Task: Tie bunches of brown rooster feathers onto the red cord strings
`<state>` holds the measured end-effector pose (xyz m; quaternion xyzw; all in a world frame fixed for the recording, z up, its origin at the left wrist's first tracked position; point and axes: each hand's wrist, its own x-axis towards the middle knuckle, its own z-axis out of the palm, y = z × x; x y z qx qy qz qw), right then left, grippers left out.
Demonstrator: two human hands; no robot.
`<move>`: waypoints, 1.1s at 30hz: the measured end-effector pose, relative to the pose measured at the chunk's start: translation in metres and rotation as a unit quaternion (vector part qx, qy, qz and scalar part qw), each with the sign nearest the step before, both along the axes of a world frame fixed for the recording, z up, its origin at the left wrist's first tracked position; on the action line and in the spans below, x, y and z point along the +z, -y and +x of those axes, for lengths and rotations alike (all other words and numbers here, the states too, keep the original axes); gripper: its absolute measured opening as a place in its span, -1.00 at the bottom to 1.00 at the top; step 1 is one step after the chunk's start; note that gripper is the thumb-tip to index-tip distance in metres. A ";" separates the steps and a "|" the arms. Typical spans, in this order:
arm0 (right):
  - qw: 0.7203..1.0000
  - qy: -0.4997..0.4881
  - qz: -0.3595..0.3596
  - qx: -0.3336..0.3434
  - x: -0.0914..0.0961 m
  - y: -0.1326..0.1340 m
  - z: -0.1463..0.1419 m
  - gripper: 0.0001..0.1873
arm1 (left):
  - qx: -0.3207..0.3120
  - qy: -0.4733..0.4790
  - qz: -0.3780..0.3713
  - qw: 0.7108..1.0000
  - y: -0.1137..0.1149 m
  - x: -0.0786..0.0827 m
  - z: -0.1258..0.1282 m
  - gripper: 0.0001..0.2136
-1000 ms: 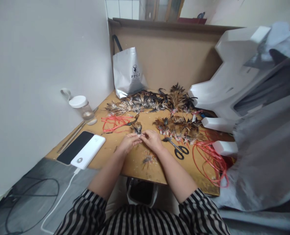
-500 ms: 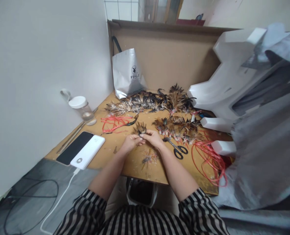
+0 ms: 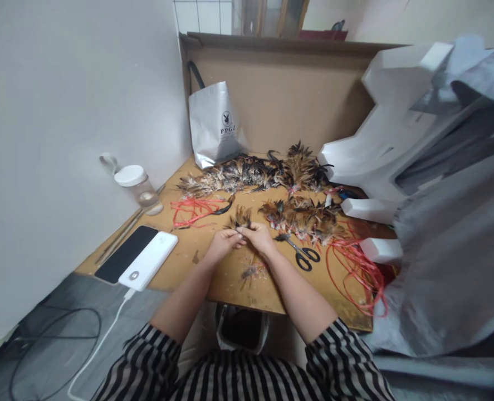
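A small bunch of brown feathers [image 3: 242, 216] stands up from between my fingertips, over the middle of the wooden table [image 3: 180, 273]. My left hand [image 3: 225, 243] is closed in a pinch at the base of the bunch. From the other side my right hand [image 3: 258, 236] pinches it as well, thumb and fingers touching those of the left. The quill ends are hidden by my fingers. Loose feather scraps [image 3: 252, 272] lie just below my hands. Black-handled scissors [image 3: 305, 255] rest to the right of my right hand.
Feather bundles [image 3: 305, 217] lie at right, with a longer feather pile [image 3: 247, 174] behind. Red plastic strips [image 3: 194, 211] lie at left, more red strings [image 3: 355, 273] at right. A jar [image 3: 140, 189], phone [image 3: 125, 253], power bank [image 3: 148, 260] and silver bag [image 3: 213, 122] stand or lie around.
Almost nothing differs. Both hands keep pinching the feather bunch in nearly the same place, and the view has shifted very slightly.
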<state>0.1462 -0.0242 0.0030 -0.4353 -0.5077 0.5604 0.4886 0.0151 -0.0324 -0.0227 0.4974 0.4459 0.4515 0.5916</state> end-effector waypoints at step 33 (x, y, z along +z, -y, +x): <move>0.999 0.001 -0.008 0.042 0.002 0.001 0.003 -0.75 | -0.072 0.053 -0.035 0.995 0.002 0.004 -0.008 -0.77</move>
